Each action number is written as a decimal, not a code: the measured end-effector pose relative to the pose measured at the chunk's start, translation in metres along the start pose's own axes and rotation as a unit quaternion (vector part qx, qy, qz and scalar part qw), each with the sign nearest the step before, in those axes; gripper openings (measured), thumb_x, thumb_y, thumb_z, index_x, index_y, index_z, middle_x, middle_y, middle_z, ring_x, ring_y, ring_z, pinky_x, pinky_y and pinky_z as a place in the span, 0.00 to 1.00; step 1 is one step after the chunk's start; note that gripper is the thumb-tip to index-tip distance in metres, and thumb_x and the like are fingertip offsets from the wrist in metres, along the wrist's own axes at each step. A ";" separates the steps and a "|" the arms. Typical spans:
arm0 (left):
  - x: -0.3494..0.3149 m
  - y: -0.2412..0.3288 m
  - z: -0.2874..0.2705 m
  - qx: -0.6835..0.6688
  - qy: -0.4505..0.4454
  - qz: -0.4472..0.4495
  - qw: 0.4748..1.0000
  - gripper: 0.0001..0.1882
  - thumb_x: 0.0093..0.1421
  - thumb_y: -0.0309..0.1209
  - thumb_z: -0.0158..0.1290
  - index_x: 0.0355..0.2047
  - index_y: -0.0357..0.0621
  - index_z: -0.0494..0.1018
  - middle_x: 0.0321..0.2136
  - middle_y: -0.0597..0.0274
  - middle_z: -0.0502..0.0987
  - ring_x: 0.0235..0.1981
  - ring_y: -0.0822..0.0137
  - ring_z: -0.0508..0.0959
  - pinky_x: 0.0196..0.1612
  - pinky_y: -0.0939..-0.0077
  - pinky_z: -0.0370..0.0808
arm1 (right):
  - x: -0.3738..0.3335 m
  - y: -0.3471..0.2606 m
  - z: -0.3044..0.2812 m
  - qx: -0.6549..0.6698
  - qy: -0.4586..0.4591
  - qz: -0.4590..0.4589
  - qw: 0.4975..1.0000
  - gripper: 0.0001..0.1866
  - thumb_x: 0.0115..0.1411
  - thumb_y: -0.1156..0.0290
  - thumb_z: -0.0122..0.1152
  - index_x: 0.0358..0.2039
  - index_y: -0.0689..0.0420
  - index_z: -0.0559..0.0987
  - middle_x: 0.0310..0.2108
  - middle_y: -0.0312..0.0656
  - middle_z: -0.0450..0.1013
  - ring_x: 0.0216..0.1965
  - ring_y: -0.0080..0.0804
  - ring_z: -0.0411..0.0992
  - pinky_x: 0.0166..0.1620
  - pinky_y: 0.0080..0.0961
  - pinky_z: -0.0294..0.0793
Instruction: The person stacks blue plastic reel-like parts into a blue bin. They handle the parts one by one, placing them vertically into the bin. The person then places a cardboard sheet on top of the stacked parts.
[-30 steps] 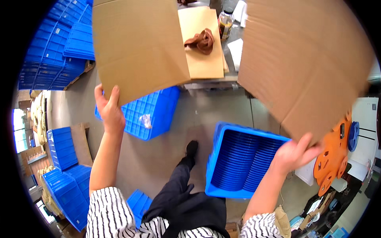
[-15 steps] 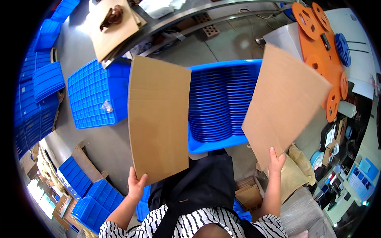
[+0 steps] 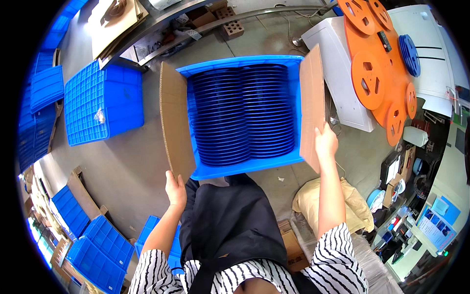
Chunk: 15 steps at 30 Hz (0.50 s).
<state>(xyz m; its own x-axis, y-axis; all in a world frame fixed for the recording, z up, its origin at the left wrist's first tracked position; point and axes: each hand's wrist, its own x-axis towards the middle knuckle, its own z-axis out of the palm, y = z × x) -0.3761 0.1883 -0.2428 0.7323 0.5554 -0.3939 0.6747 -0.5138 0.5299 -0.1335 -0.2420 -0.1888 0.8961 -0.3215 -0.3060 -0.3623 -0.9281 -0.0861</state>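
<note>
In front of me stands a blue plastic crate (image 3: 235, 171) holding two rows of dark blue reels (image 3: 220, 117), several of them packed on edge. My left hand (image 3: 176, 188) pinches the near lower corner of a cardboard sheet (image 3: 175, 117), which stands upright at the crate's left side. At the right side, my right hand (image 3: 326, 142) grips the near edge of another cardboard sheet (image 3: 312, 105), also upright. Both sheets rise above the rim; their lower edges are hidden, so I cannot tell how deep they reach.
Left of the crate sits another blue crate (image 3: 103, 105). Beyond is a metal table (image 3: 171, 19) with flat cardboard on it. An orange machine panel with discs (image 3: 368, 81) and a white cabinet (image 3: 338, 73) stand at right. A tan sack (image 3: 338, 203) lies near my right arm.
Both cardboard sheets have turned from facing me to standing nearly edge-on, and moved to opposite sides of the crate. My hands have risen in view; the reels are now fully uncovered.
</note>
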 end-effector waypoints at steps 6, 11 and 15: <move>0.031 -0.016 0.070 0.034 -0.034 -0.064 0.997 0.30 0.58 0.29 0.56 0.59 0.46 0.55 0.51 0.45 0.73 0.50 0.46 0.77 0.50 0.57 0.73 | 0.009 0.037 0.101 -0.026 -0.042 0.085 0.995 0.20 0.62 0.60 0.58 0.52 0.54 0.71 0.41 0.50 0.78 0.41 0.53 0.77 0.43 0.46 0.75; 0.102 0.026 0.099 0.051 0.034 -0.021 0.998 0.37 0.57 0.31 0.57 0.65 0.54 0.53 0.52 0.48 0.74 0.49 0.49 0.78 0.49 0.59 0.75 | 0.015 0.023 0.142 0.021 -0.033 0.035 0.999 0.30 0.63 0.61 0.58 0.62 0.55 0.61 0.49 0.54 0.75 0.47 0.53 0.75 0.48 0.43 0.74; 0.124 0.045 0.114 0.023 0.041 -0.052 0.998 0.25 0.63 0.31 0.51 0.61 0.60 0.62 0.40 0.51 0.81 0.40 0.52 0.82 0.44 0.61 0.76 | 0.057 0.001 0.155 0.110 0.098 -0.043 0.988 0.25 0.66 0.64 0.52 0.61 0.54 0.62 0.47 0.55 0.76 0.45 0.57 0.75 0.45 0.47 0.74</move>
<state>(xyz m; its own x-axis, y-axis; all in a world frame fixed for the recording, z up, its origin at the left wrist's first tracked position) -0.2439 0.1594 -0.3535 0.6497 0.6582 -0.3803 0.7513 -0.4795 0.4536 -0.1222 -0.2323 -0.3536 0.9506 -0.2935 -0.1009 -0.3103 -0.8974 -0.3136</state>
